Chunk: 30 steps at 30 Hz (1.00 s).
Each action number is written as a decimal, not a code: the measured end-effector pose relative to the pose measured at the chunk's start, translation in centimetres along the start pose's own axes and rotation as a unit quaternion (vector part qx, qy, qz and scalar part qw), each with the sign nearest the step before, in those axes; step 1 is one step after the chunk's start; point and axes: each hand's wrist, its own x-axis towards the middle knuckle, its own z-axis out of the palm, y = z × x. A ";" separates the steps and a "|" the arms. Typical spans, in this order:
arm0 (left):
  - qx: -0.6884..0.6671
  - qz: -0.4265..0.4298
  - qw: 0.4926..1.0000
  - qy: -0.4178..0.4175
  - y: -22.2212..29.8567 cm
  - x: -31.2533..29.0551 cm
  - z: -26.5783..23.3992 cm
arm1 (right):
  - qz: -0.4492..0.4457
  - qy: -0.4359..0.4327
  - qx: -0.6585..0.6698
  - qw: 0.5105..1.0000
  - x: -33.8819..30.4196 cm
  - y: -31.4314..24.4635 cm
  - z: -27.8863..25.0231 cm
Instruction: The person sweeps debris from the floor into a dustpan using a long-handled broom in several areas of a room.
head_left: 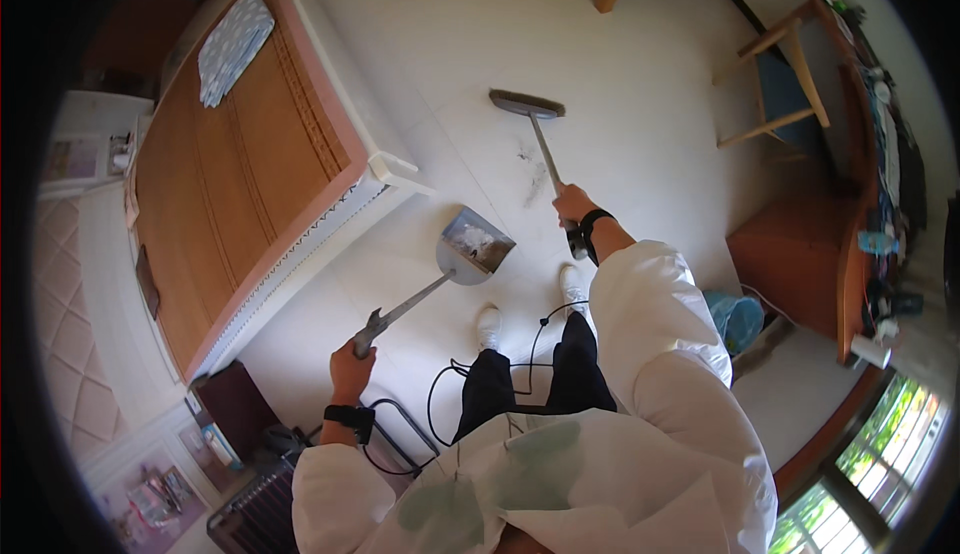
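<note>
My left hand (351, 370) is closed round the upper end of the long grey handle of a dustpan (463, 266). The dustpan's pan rests on the pale floor beside the bed's corner, with whitish fluff and dark bits of debris in it. In my right hand (573, 204) is the handle of a broom (527, 104), its fingers wrapped round the grey stick. The broom's wide dark-bristled head lies on the floor farther off. Between the broom head and the dustpan, a patch of dark dust (537, 186) is scattered on the floor.
A bed (235, 174) with a brown mat and a folded spotted cloth (236, 46) stands at left. On the right are a wooden chair (790, 84), a cluttered desk (850, 134) and a blue bin (733, 322). Black cables (440, 384) hang near my legs.
</note>
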 end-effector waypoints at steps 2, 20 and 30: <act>0.033 -0.037 0.999 0.014 0.4 0.0 0.3 | -0.001 -0.026 -0.019 0.999 -0.5 3.6 -1.0; 0.033 -0.090 0.994 0.056 2.4 0.0 -0.1 | -0.125 -0.167 -0.211 0.955 1.8 -0.4 -4.5; -0.005 -0.104 0.993 0.055 2.7 -0.1 -0.8 | -0.124 -0.151 -0.494 0.847 -0.1 2.8 -5.8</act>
